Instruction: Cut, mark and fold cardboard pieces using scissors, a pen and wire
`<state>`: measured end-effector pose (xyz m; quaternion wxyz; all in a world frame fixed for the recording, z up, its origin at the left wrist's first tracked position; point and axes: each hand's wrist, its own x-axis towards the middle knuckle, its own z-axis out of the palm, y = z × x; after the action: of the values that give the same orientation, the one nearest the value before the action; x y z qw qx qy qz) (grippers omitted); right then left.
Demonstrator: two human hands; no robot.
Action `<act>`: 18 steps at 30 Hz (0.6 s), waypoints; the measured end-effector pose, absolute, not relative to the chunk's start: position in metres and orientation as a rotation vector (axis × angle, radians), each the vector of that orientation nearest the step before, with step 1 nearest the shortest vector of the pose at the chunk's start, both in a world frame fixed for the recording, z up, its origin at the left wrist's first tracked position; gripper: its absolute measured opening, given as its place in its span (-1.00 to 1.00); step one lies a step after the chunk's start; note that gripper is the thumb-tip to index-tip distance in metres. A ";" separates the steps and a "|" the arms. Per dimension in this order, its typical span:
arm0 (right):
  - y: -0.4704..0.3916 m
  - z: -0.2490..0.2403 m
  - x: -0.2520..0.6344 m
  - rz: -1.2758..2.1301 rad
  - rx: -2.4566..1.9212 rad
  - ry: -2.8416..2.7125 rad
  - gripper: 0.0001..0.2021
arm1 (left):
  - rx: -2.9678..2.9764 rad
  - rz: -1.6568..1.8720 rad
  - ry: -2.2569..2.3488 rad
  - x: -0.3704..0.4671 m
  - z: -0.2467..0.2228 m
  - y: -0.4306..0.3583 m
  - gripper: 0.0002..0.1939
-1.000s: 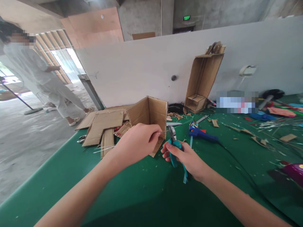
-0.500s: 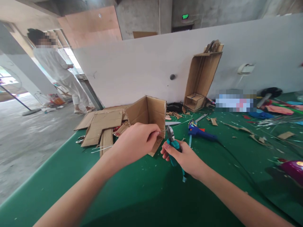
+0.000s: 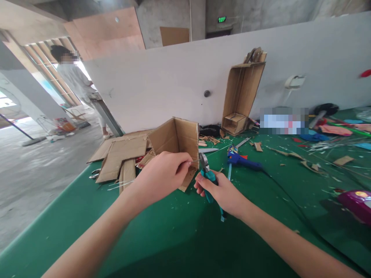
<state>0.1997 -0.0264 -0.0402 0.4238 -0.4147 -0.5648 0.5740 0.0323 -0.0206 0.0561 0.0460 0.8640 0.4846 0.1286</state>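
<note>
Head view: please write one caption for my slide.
Left hand pinches a thin strand near the pliers in the right hand, in front of folded cardboard on a green table.

grn tbl (image 3: 162, 239) w/ cardbd sheets (image 3: 127, 148), blue glue gun (image 3: 246, 162), scraps (image 3: 344, 160).

At the top of the frame, right of centre, a lit green exit sign (image 3: 222, 19) high on the concrete wall (image 3: 261, 17) reads "EXIT" beneath a row of characters too small to make out.
</note>
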 end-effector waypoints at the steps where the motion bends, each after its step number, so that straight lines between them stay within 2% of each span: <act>1: -0.026 -0.040 0.200 1.440 -1.032 -1.413 -0.65 | 2.637 0.394 1.483 0.033 0.056 -0.021 -0.69; 18: -0.025 -0.043 0.199 1.416 -1.073 -1.457 -0.67 | 2.681 0.399 1.459 0.032 0.057 -0.022 -0.68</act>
<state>0.1994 -0.0247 -0.0428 0.4094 -0.4260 -0.5786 0.5622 0.0322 -0.0222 0.0575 0.0315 0.8706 0.4737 0.1295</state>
